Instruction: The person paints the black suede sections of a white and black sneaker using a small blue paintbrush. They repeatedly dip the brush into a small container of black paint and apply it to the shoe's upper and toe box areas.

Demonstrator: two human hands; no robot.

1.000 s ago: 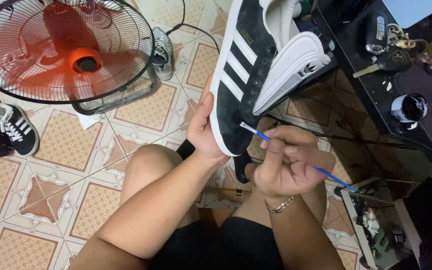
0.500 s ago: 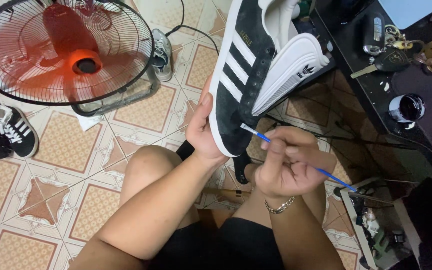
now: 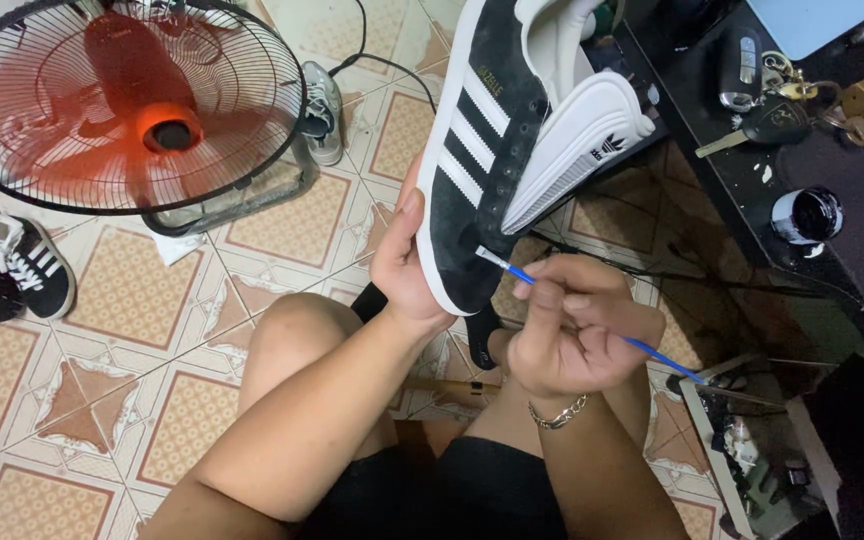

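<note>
Sneaker (image 3: pixel 487 150), black suede with three white stripes and a white sole, held up over the knees, toe pointing down toward the person, tongue (image 3: pixel 577 150) splayed out to the right. Left hand (image 3: pixel 404 265) cups the sole side near the toe, thumb along the white edge, fingers hidden behind the shoe; grip closed on it. Right hand (image 3: pixel 572 335) pinches a thin blue brush (image 3: pixel 592 320) between thumb and fingers, closed tight on the handle. Brush tip touches the black suede near the toe, just below the lace eyelets; handle runs down and right past the hand. Chain bracelet (image 3: pixel 557 413) on the right wrist.

Bare knees under the shoe, black shorts below. Patterned tile floor (image 3: pixel 152 300). Floor fan (image 3: pixel 132 105) upper left, red blades blurred behind a black cage. Second black sneaker (image 3: pixel 17 270) lies on the tiles at far left, well apart. Grey shoe (image 3: pixel 324 110) just beside the fan. Black table (image 3: pixel 752 170) at right carries keys (image 3: pixel 767 95) and a small open jar (image 3: pixel 807 215) with dark contents.
</note>
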